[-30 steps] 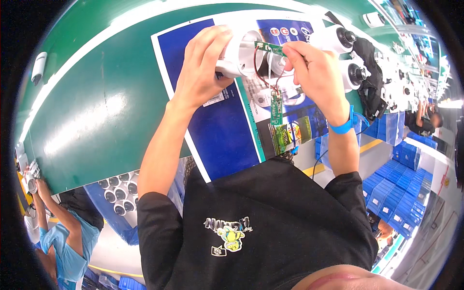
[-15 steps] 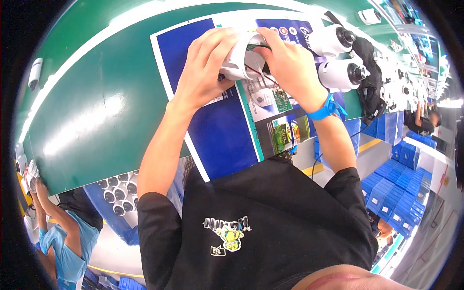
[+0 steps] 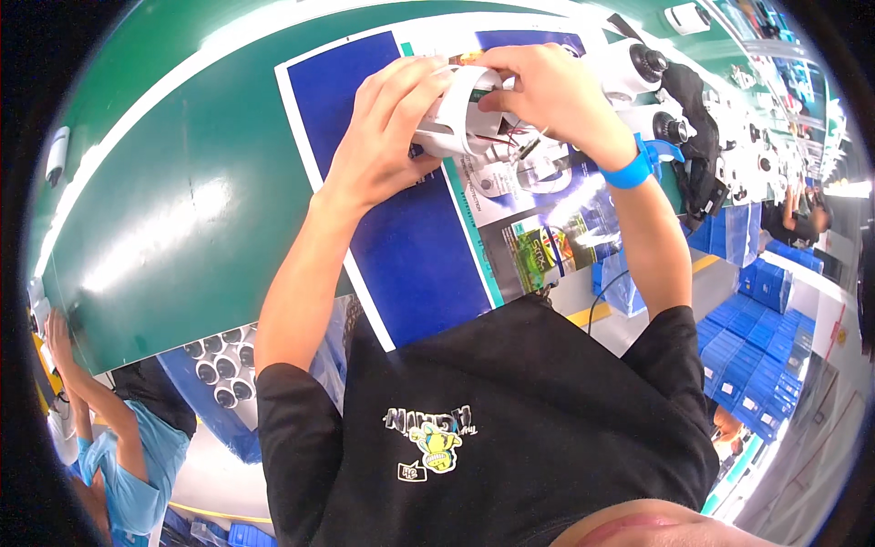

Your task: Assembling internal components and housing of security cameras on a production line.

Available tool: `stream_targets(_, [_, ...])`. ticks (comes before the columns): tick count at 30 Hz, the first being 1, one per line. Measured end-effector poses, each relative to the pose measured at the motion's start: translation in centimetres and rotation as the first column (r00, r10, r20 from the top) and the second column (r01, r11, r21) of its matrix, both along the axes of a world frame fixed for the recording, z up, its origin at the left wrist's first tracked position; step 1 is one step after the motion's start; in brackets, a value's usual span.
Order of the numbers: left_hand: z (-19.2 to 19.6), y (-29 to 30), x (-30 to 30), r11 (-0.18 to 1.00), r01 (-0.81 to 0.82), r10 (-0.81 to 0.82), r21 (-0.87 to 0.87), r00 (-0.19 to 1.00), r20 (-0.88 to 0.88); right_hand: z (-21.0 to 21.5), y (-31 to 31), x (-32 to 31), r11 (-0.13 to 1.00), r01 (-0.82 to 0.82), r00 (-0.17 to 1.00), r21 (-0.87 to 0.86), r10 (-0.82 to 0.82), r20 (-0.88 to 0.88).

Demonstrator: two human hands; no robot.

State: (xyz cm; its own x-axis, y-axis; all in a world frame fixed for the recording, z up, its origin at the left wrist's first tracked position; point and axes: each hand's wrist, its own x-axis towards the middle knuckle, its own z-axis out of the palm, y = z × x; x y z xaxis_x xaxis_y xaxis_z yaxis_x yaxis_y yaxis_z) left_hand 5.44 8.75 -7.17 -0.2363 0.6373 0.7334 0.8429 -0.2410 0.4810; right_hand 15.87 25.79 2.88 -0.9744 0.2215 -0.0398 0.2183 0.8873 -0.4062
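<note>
A white cylindrical security camera housing is held above the printed mat, its open end facing right. My left hand is wrapped round its left side. At the open end my right hand is closed on the rim, the index finger over the top and the thumb inside. Against the thumb shows the edge of a green circuit board; how far in it sits is hidden. Thin wires with small connectors hang out of the opening, below my right hand.
Beneath lies a blue and white printed mat on the green table. More white cameras and a black cloth-like item are at right. A crate of camera domes stands lower left; a co-worker is beside it.
My right hand has turned and its wrist has moved right, while the thumb stays at the opening. The wires and connectors now show more plainly outside the housing. My left hand keeps its grip.
</note>
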Motion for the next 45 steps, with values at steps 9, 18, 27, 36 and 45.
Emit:
stream_targets(9, [0.4, 0.5, -0.3, 0.999, -0.012, 0.01, 0.038, 0.998, 0.055, 2.4, 0.6, 6.1, 0.93, -0.159, 0.949, -0.332, 0.05, -0.312])
stream_targets(18, [0.5, 0.3, -0.7, 1.0, 0.006, -0.006, 0.011, 0.999, 0.032, 1.6, -0.9, 5.7, 0.965, -0.094, 0.906, -0.243, -0.018, -0.422])
stream_targets(27, [1.2, 0.2, -1.0, 0.998, -0.031, 0.035, -0.061, 0.997, 0.073, 1.2, 0.5, 7.8, 0.884, 0.068, 0.941, -0.462, -0.21, -0.264])
stream_targets(36, [1.0, 0.5, -0.6, 0.968, -0.064, 0.128, -0.241, 0.957, 0.259, -1.2, -4.6, 4.4, 0.492, 0.034, 0.676, -0.87, -0.653, -0.342])
stream_targets(45, [1.4, 0.7, -0.1, 0.997, 0.061, -0.04, -0.045, 0.928, 0.37, -2.8, -8.0, 2.7, 0.84, 0.157, 0.369, -0.519, -0.537, -0.759])
